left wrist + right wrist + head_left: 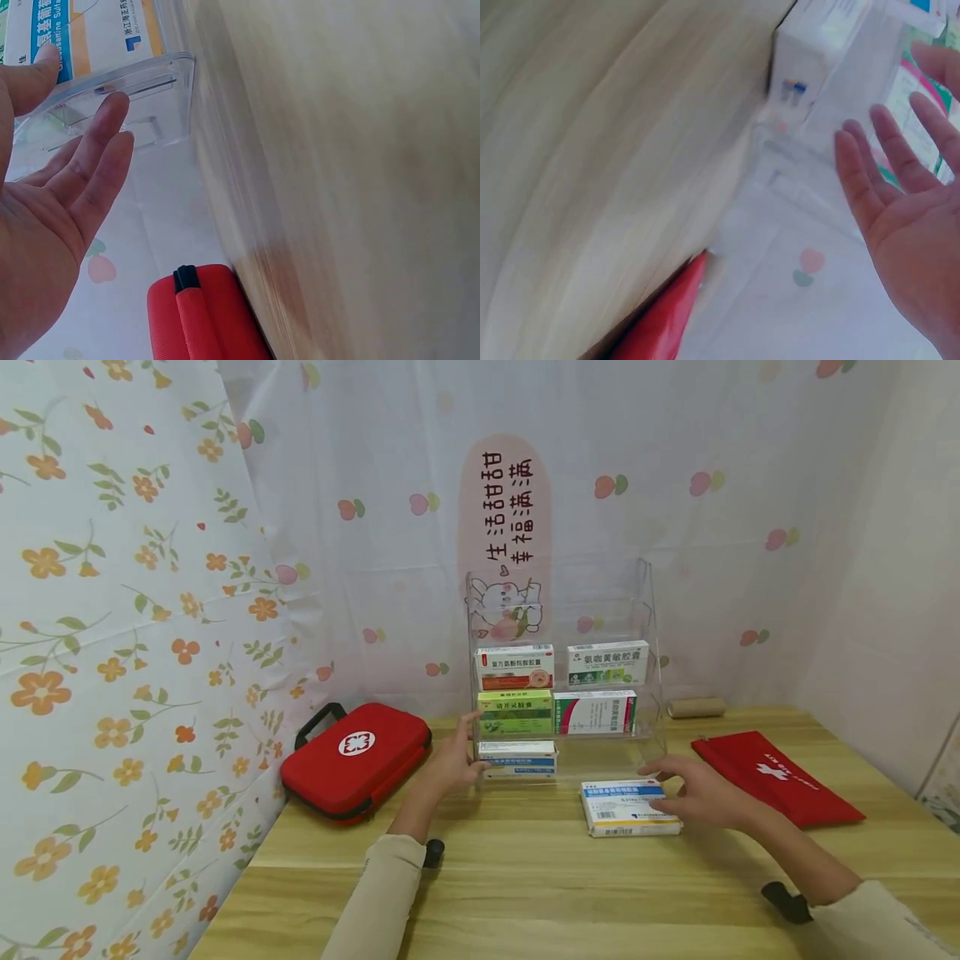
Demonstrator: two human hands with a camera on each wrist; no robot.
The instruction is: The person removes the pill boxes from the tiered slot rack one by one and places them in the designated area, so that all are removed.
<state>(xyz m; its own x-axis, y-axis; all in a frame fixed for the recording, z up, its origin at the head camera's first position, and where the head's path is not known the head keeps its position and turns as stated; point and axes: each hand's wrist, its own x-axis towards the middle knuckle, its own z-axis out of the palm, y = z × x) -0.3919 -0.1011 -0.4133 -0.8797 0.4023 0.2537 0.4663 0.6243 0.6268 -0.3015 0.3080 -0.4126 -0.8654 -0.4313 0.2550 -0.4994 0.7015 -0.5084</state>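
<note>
A clear acrylic display rack (pixel 651 610) stands on the table with medicine boxes on its tiers. My left hand (pixel 452 758) is at the rack's lower left side, fingers fairly straight along the side panel. Its thumb lies at the front by a blue-and-white medicine box (pixel 517 763) on the lowest tier; whether it presses there I cannot tell. Another blue-and-white medicine box (pixel 628 808) lies on the table before the rack's right part. Over its right end hovers my right hand (pixel 701 791), fingers spread, nothing gripped. In the right wrist view, that box (pixel 799 82) appears apart from the fingers.
Higher tiers hold a green box (pixel 516 717), a white-and-pink box (pixel 596 714), a red-and-white box (pixel 516 670) and a white-and-green box (pixel 607 663). A red hard case (pixel 352 760) lies left, a red pouch (pixel 780 781) right. A cardboard tube (pixel 696 707) lies behind.
</note>
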